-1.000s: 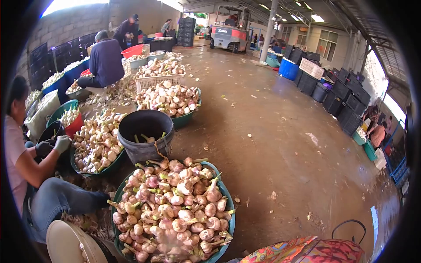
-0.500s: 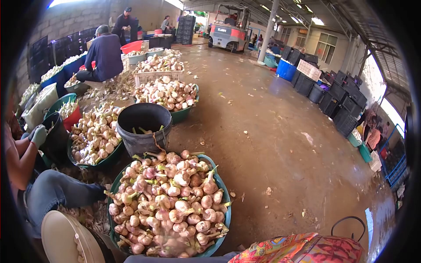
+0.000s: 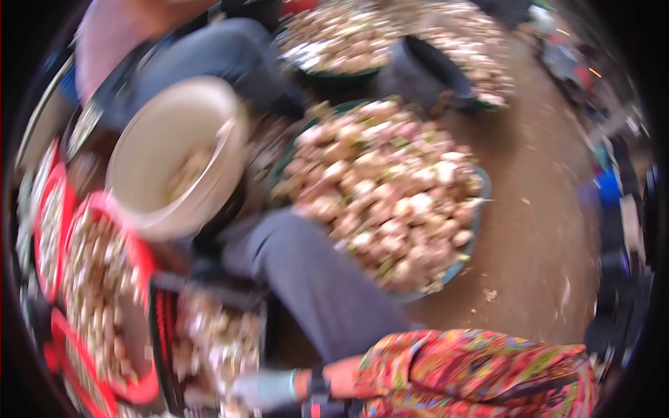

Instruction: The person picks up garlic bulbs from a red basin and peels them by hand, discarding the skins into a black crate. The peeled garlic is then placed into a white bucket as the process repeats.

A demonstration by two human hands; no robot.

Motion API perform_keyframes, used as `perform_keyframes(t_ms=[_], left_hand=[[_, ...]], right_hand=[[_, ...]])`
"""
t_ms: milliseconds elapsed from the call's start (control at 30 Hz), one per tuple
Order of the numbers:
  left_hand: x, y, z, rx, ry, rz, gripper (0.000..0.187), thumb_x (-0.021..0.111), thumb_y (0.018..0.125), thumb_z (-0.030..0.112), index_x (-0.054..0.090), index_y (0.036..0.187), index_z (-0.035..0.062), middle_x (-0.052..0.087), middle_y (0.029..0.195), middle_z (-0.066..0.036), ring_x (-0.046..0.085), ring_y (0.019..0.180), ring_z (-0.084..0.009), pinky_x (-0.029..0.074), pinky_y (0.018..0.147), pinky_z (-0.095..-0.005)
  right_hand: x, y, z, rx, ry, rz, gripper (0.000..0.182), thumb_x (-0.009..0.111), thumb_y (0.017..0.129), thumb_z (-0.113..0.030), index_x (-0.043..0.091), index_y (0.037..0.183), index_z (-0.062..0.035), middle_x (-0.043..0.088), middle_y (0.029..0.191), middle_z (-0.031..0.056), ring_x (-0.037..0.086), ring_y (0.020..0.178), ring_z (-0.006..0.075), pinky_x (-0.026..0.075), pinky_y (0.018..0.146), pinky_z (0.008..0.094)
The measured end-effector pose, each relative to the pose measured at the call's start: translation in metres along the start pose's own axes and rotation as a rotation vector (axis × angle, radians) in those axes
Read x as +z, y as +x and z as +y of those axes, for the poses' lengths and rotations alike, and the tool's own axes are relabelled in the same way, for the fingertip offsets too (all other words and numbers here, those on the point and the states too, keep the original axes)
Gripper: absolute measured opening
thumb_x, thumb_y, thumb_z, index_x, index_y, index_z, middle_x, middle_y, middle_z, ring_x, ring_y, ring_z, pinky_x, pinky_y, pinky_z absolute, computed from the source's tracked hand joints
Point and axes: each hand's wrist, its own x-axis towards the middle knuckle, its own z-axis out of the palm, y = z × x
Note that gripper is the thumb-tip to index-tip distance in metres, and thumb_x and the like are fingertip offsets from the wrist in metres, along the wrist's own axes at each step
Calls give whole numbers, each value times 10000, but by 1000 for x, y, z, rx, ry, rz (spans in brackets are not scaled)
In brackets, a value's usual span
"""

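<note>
My right hand (image 3: 263,389), in a pale glove with a dark band at the wrist, reaches in from a brightly patterned sleeve (image 3: 481,373). It is over the near end of a black crate (image 3: 162,334) holding garlic bulbs (image 3: 219,334); its fingers are smeared by motion. Beyond my grey trouser leg (image 3: 306,279) stands a blue-green tub (image 3: 481,209) heaped with garlic bulbs (image 3: 390,202). A cream bucket (image 3: 174,125), tilted, has some pale pieces at its bottom. My left hand is out of view.
Red basins (image 3: 143,254) of garlic line the left side. Another person's leg in jeans (image 3: 202,59) is behind the cream bucket. A dark bucket (image 3: 418,73) and more garlic heaps (image 3: 341,35) stand at the back. Brown floor (image 3: 536,244) runs along the right.
The view has swung down and to the left, blurring the picture. My gloved right hand, the black crate and the red basins on the left have come into view.
</note>
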Motion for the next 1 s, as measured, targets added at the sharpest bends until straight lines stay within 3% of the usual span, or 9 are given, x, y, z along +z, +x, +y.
perform_keyframes(t_ms=[33, 67, 100, 167, 300, 500, 600, 800, 1000], left_hand=[[12, -9, 8, -11, -97, 62, 286, 465, 957, 283, 432, 738, 102, 385, 724, 26, 373, 634, -86, 355, 632, -241], [-59, 11, -17, 78, -143, -112, 515, 467, 946, 358, 425, 1301, -13, 492, 1279, -161, 476, 1183, -284, 376, 1013, -423], [-23, -8, -7, 188, -105, 47, 349, 422, 956, 179, 513, 1204, -50, 582, 1115, -161, 592, 946, -215, 497, 850, -296], [-40, -9, -5, 190, -247, -396, 578, 495, 933, 381, 394, 1328, -28, 460, 1311, -162, 454, 1203, -290, 363, 1012, -434], [-38, -9, -1, 303, 79, -188, 492, 547, 928, 319, 502, 1211, -80, 560, 1183, -173, 527, 1115, -260, 414, 980, -388], [-49, 7, -9, 145, 70, -117, 406, 615, 899, 221, 539, 1174, -67, 603, 1110, -124, 579, 1024, -212, 436, 938, -334], [-51, 12, -21, 149, -20, -66, 389, 622, 894, 217, 548, 1158, -58, 607, 1099, -107, 581, 1018, -209, 456, 903, -319], [-75, 7, -17, 91, -602, -70, 489, 595, 908, 296, 478, 1246, -36, 563, 1182, -177, 582, 1066, -297, 526, 888, -453], [-53, -2, -15, 311, -125, 36, 354, 549, 947, 254, 523, 1193, 2, 587, 1146, -107, 587, 1026, -207, 495, 895, -380]], right_hand=[[-7, -1, -15, 68, 104, -40, 254, 566, 878, -251, 636, 938, -14, 642, 869, 181, 623, 787, 302, 493, 698, 386], [13, 5, 5, -86, 315, 93, 377, 566, 889, -380, 625, 916, -8, 633, 839, 211, 616, 740, 311, 479, 662, 390], [10, 6, 5, -32, 298, 34, 363, 589, 881, -360, 622, 917, 0, 653, 828, 160, 611, 743, 261, 483, 692, 371], [-13, 2, -21, 262, 650, -181, 334, 616, 881, -310, 571, 1028, -14, 578, 748, 54, 568, 601, 134, 457, 484, 270], [-5, 4, -10, 329, 868, -218, 384, 649, 872, -355, 557, 1042, -23, 553, 688, 8, 500, 497, 55, 389, 422, 210], [2, 16, -4, 31, 137, -99, 398, 601, 892, -313, 544, 1079, 34, 633, 898, 205, 617, 828, 282, 475, 719, 367], [-1, 26, -1, 276, 51, -136, 377, 587, 888, -282, 547, 1108, 21, 609, 989, 250, 593, 941, 341, 452, 813, 398], [-14, 39, 12, 260, 103, 358, 358, 614, 886, -289, 597, 1041, 34, 655, 870, 191, 613, 787, 196, 492, 701, 357], [-15, 23, -34, 352, 478, -219, 487, 647, 862, -433, 593, 1084, -2, 565, 683, 24, 502, 483, 74, 412, 458, 217]])
